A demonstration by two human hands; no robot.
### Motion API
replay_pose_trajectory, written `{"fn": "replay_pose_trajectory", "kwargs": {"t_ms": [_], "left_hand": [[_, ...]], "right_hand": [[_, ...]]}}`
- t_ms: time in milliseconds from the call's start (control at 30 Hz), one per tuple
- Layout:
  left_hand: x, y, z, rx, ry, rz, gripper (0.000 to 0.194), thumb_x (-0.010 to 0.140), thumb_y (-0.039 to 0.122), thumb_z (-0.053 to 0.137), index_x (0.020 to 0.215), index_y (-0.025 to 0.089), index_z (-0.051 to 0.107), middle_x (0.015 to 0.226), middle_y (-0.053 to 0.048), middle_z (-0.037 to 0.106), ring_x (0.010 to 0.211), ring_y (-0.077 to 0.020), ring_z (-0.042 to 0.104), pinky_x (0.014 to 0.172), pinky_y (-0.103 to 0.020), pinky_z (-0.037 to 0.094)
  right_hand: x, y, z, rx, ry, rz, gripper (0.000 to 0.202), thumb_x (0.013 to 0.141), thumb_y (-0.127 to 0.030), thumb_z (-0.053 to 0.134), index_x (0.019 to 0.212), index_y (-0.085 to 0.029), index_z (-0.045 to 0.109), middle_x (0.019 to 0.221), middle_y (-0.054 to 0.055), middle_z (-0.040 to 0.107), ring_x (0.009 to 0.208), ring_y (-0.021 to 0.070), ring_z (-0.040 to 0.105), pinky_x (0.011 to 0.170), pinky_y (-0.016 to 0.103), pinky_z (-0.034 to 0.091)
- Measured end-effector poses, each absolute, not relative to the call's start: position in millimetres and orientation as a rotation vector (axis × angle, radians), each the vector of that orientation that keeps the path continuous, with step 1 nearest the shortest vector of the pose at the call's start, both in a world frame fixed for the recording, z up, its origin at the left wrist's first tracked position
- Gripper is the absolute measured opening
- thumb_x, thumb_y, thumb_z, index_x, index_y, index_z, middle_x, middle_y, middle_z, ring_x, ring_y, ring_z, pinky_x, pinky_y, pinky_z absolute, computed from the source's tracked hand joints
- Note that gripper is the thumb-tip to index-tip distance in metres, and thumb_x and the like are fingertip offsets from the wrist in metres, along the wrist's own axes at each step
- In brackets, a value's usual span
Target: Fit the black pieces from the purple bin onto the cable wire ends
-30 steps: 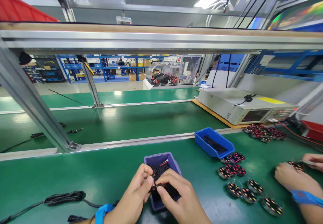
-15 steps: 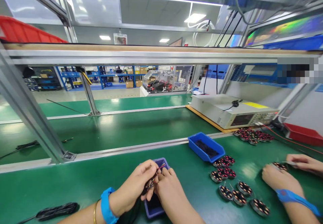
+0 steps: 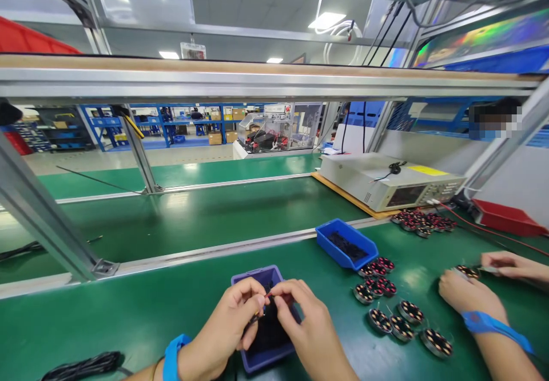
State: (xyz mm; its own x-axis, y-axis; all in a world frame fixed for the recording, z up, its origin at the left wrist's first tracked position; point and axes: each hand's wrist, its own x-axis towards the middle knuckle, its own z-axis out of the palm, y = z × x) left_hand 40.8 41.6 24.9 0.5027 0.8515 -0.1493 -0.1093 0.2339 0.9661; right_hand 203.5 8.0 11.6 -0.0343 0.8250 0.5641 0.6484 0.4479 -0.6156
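Note:
Over a purple bin (image 3: pixel 253 364), both my hands meet at a small bunch of thin coloured wires (image 3: pixel 267 297). My left hand (image 3: pixel 229 318), with a blue band at the wrist, is closed round the wires; part of them is hidden in its fingers. The fingertips of my right hand (image 3: pixel 311 324) pinch the red end of the wires from the other side. Dark pieces lie inside the bin, too dim to make out.
A blue bin (image 3: pixel 369 262) holds black pieces. Several round copper-wound motor stators (image 3: pixel 380 321) lie to the right. A co-worker's hands (image 3: pixel 472 295) handle another one. A grey bench instrument (image 3: pixel 386 181) stands behind, and a black cable coil (image 3: pixel 86 366) lies front left.
My right hand has turned and opened out from a closed grip to a fingertip pinch on the wires. My left hand has shifted slightly left and down. The camera view has tilted a little.

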Motion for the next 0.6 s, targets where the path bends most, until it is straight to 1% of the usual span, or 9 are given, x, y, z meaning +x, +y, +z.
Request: {"fn": "replay_pose_trajectory", "kwargs": {"t_ms": [133,267,433,600], "left_hand": [[41.4,40.7,24.5,1.157,0.835,0.793,0.029,0.08,0.043,0.065,0.076,0.018,0.051,0.063,0.009,0.044,0.033,0.0004,0.029,0.037,-0.019,0.011],[42.2,39.7,24.6,1.18,0.842,0.792,0.026,0.081,0.041,0.064,0.075,0.018,0.052,0.062,0.009,0.043,0.034,0.0003,0.028,0.038,-0.02,0.013],[41.5,38.3,23.2,1.202,0.832,0.789,0.029,0.082,0.044,0.064,0.075,0.018,0.052,0.06,0.009,0.042,0.035,-0.0001,0.026,0.038,-0.02,0.013],[39.1,41.0,21.1,1.207,0.817,0.758,0.033,0.08,0.048,0.067,0.074,0.018,0.053,0.06,0.008,0.045,0.035,-0.0007,0.028,0.038,-0.02,0.014]], "right_hand": [[207.1,6.3,21.3,-1.18,-1.668,0.187,0.019,0.084,-0.007,0.052,0.082,-0.024,0.06,0.076,0.0,0.065,0.072,0.0187,0.063,0.065,0.027,0.05],[204.9,4.6,23.7,-1.139,-1.677,0.134,0.019,0.08,-0.005,0.053,0.08,-0.024,0.058,0.074,0.0,0.063,0.072,0.0179,0.062,0.065,0.027,0.05],[205.6,2.5,24.1,-1.123,-1.564,0.188,0.015,0.084,-0.009,0.056,0.082,-0.023,0.061,0.076,0.001,0.064,0.072,0.0183,0.063,0.066,0.028,0.051],[205.0,2.6,24.3,-1.1,-1.502,0.251,0.013,0.086,-0.012,0.059,0.083,-0.023,0.065,0.076,0.002,0.066,0.072,0.0193,0.064,0.066,0.03,0.052]]}}
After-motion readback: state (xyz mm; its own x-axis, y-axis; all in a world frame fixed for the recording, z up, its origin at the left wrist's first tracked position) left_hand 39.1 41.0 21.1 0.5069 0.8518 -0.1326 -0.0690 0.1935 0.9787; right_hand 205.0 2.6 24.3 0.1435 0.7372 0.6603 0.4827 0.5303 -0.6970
